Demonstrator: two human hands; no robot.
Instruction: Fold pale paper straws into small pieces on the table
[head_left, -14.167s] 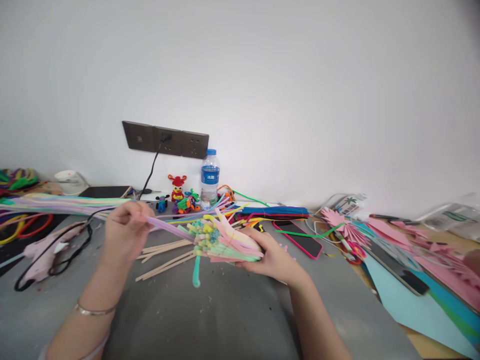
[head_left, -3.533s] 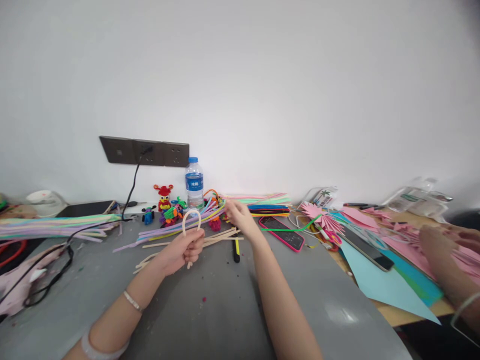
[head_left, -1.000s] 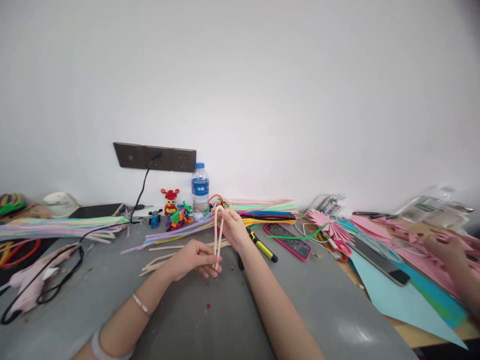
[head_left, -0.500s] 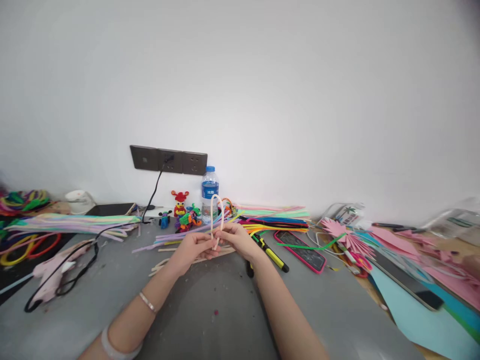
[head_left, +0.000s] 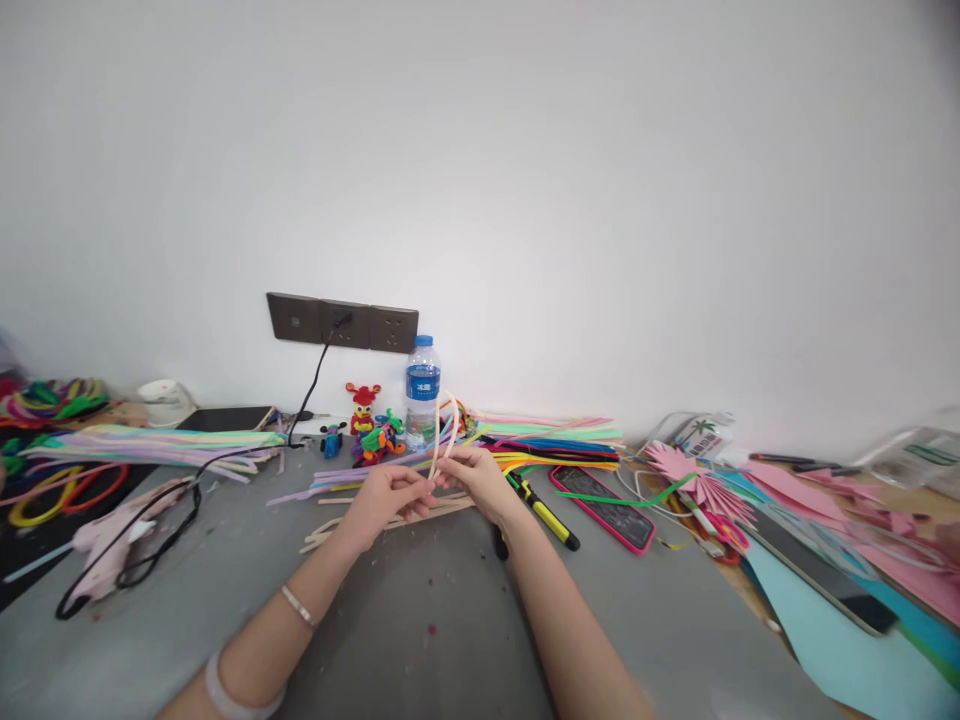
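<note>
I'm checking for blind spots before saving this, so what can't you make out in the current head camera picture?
All in the head view:
- Beige stem, lower part: partly covered by the fingers.
- Black object, full shape: partly hidden by the right forearm.
- Clear bag, far end: cut off by the right edge.
- Palm-tree bag, lettering: small and blurred.

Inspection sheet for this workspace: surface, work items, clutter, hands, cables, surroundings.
Surface: gray tabletop, small scraps scattered on it, one of them red.
Work items: pale strand, bent, ends up top; more pale strands lie on the tabletop behind the hands.
Clutter: pink glue gun at left; yellow-and-black tool, pink-rimmed phone and pleated pink paper at right.
Hands: left hand and right hand both pinch the pale strand's lower part.
Cables: black cord plugged into the wall panel, trailing to the glue gun.
Surroundings: white wall; capped bottle upright beside it.
</note>
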